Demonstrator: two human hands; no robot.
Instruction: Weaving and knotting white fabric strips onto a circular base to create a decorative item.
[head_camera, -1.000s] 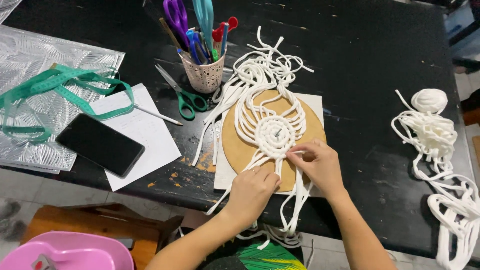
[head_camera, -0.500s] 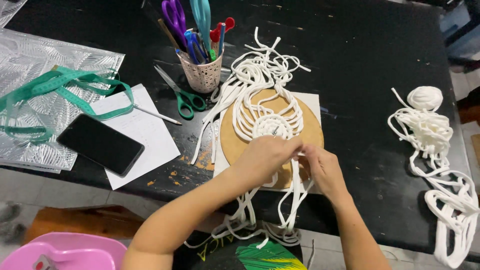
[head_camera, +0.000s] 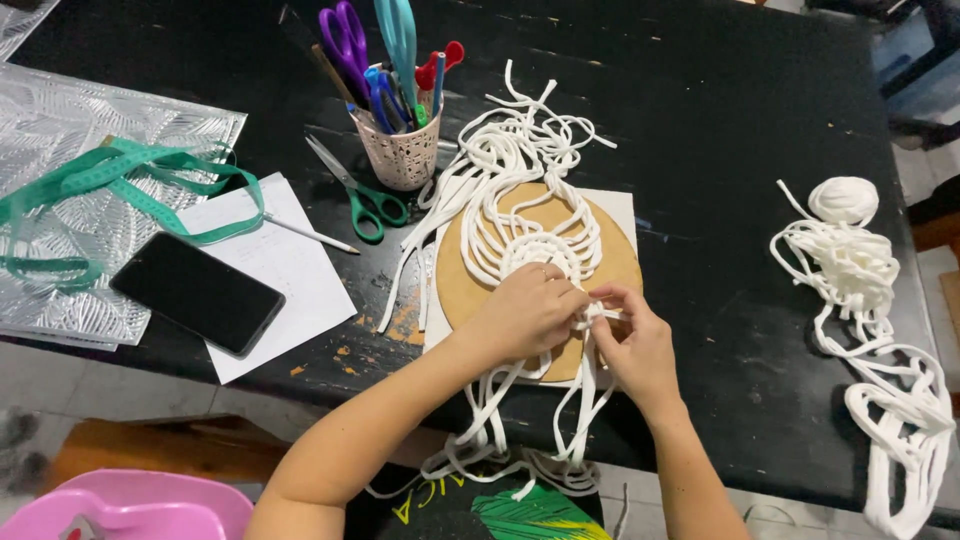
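Left hand (head_camera: 525, 315) and right hand (head_camera: 637, 345) pinching white cord strands (head_camera: 600, 312) between fingertips, knotted cord work (head_camera: 530, 215) spread over a round brown board (head_camera: 462, 285) on the black table (head_camera: 740, 120), green-handled scissors (head_camera: 362, 195) and loose cord pile (head_camera: 860, 270) nearby.

Both forearms bare, no sleeves in view; left hand (head_camera: 525, 312) wears a thin ring, right hand (head_camera: 635, 350) unadorned, no gloves.
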